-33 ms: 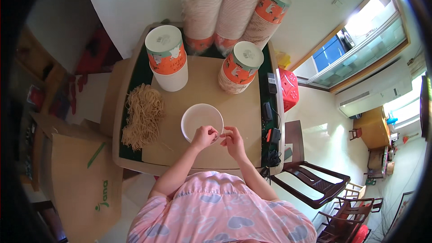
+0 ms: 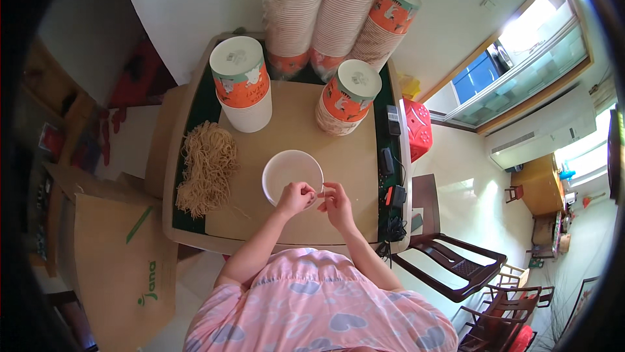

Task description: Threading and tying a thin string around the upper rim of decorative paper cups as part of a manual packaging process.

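An empty white paper bowl [image 2: 291, 173] sits on the brown tabletop [image 2: 293, 124] in front of me. My left hand [image 2: 294, 197] is curled at the bowl's near rim. My right hand [image 2: 335, 202] is just to its right, with the fingertips of both hands meeting. Between them they pinch something small and thin, too small to identify. A heap of dry yellow noodles [image 2: 207, 166] lies to the left of the bowl.
Two lidded stacks of orange-and-white paper bowls [image 2: 242, 85] [image 2: 345, 97] stand behind the bowl. Several wrapped bowl stacks [image 2: 329, 13] lean on the wall. A cardboard box [image 2: 114, 241] stands at my left, dark wooden chairs [image 2: 456, 264] at my right, and a red stool [image 2: 418, 127] beside the table.
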The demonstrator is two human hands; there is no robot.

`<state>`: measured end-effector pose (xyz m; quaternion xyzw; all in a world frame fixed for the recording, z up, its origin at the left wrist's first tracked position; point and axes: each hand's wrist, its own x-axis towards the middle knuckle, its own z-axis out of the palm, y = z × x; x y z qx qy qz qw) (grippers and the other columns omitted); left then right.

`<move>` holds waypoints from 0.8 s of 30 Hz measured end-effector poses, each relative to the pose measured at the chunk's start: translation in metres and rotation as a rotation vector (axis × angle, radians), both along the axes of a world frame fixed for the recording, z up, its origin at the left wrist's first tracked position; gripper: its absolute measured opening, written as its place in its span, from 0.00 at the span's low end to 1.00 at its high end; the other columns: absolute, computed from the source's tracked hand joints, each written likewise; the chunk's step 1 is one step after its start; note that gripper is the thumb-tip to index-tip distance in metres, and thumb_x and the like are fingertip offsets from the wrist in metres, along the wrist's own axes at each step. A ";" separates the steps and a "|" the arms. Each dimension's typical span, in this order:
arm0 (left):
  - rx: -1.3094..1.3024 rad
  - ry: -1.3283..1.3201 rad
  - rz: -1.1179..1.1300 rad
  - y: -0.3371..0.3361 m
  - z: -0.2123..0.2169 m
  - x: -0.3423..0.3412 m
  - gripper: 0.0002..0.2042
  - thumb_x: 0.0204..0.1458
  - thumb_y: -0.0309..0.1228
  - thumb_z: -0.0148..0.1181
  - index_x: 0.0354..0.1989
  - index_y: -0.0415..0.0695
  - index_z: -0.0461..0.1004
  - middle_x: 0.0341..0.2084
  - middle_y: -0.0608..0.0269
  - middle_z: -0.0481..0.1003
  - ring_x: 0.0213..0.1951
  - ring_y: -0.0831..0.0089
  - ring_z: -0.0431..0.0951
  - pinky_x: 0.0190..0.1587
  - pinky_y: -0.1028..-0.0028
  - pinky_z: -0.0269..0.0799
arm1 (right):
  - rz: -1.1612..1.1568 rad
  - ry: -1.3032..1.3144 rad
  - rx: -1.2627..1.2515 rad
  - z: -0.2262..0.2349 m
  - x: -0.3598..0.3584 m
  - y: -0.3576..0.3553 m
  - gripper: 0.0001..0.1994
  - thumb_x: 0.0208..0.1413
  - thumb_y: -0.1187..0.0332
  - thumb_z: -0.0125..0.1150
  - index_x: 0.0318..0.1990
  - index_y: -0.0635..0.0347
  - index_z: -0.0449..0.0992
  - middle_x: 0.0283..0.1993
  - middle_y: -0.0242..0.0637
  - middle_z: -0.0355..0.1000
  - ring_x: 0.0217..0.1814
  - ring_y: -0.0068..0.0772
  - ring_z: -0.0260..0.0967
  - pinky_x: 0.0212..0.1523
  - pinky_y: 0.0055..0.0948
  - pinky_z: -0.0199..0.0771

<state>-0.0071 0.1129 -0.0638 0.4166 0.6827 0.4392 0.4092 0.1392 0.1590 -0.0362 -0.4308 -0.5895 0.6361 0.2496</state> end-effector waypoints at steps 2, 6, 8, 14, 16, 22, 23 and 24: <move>-0.015 -0.048 0.006 0.000 -0.003 -0.001 0.03 0.46 0.23 0.57 0.27 0.37 0.75 0.18 0.62 0.76 0.21 0.79 0.75 0.26 0.78 0.71 | 0.010 0.008 0.049 0.005 -0.006 -0.002 0.18 0.53 0.80 0.46 0.52 0.57 0.61 0.34 0.36 0.71 0.24 0.21 0.68 0.25 0.21 0.70; -0.028 -0.038 0.016 0.002 0.000 -0.001 0.03 0.44 0.25 0.58 0.25 0.38 0.75 0.19 0.59 0.76 0.24 0.74 0.77 0.29 0.75 0.72 | 0.042 -0.122 0.183 0.002 -0.015 0.001 0.20 0.50 0.81 0.47 0.52 0.55 0.63 0.34 0.37 0.71 0.25 0.25 0.69 0.27 0.24 0.70; -0.046 -0.050 0.013 0.002 -0.002 -0.001 0.03 0.44 0.25 0.58 0.25 0.38 0.75 0.19 0.59 0.76 0.24 0.74 0.78 0.30 0.75 0.72 | 0.069 -0.216 0.365 -0.003 -0.016 0.004 0.22 0.47 0.81 0.50 0.52 0.55 0.63 0.33 0.40 0.71 0.27 0.34 0.70 0.29 0.29 0.71; -0.046 -0.067 0.055 0.002 -0.007 -0.003 0.04 0.44 0.26 0.58 0.24 0.38 0.74 0.19 0.58 0.76 0.24 0.73 0.77 0.29 0.74 0.72 | 0.164 -0.365 0.533 0.011 -0.022 0.009 0.22 0.46 0.79 0.52 0.51 0.53 0.64 0.32 0.41 0.71 0.31 0.41 0.70 0.32 0.35 0.71; -0.089 -0.082 0.061 0.003 -0.007 -0.003 0.04 0.44 0.26 0.57 0.24 0.38 0.74 0.20 0.58 0.76 0.23 0.73 0.77 0.29 0.74 0.72 | 0.174 -0.370 0.554 0.011 -0.023 0.009 0.22 0.46 0.79 0.52 0.51 0.53 0.64 0.32 0.41 0.71 0.31 0.41 0.71 0.32 0.35 0.71; -0.144 -0.187 0.041 0.012 -0.014 -0.005 0.05 0.45 0.26 0.57 0.24 0.38 0.71 0.20 0.59 0.75 0.24 0.73 0.77 0.27 0.74 0.74 | 0.169 -0.388 0.572 0.008 -0.023 0.008 0.21 0.45 0.79 0.53 0.50 0.54 0.64 0.29 0.39 0.72 0.28 0.37 0.71 0.30 0.33 0.71; -0.140 -0.191 0.044 0.014 -0.018 -0.005 0.05 0.45 0.26 0.57 0.24 0.38 0.71 0.20 0.59 0.75 0.24 0.73 0.77 0.27 0.74 0.74 | 0.149 -0.373 0.559 0.006 -0.022 0.008 0.21 0.45 0.79 0.54 0.50 0.54 0.65 0.27 0.38 0.72 0.26 0.33 0.71 0.28 0.30 0.71; -0.162 -0.417 0.093 0.016 -0.021 -0.007 0.04 0.46 0.25 0.56 0.24 0.38 0.70 0.21 0.58 0.74 0.24 0.72 0.77 0.27 0.72 0.75 | 0.156 -0.373 0.562 0.005 -0.023 0.007 0.21 0.45 0.79 0.54 0.50 0.54 0.65 0.27 0.38 0.72 0.26 0.33 0.71 0.28 0.30 0.71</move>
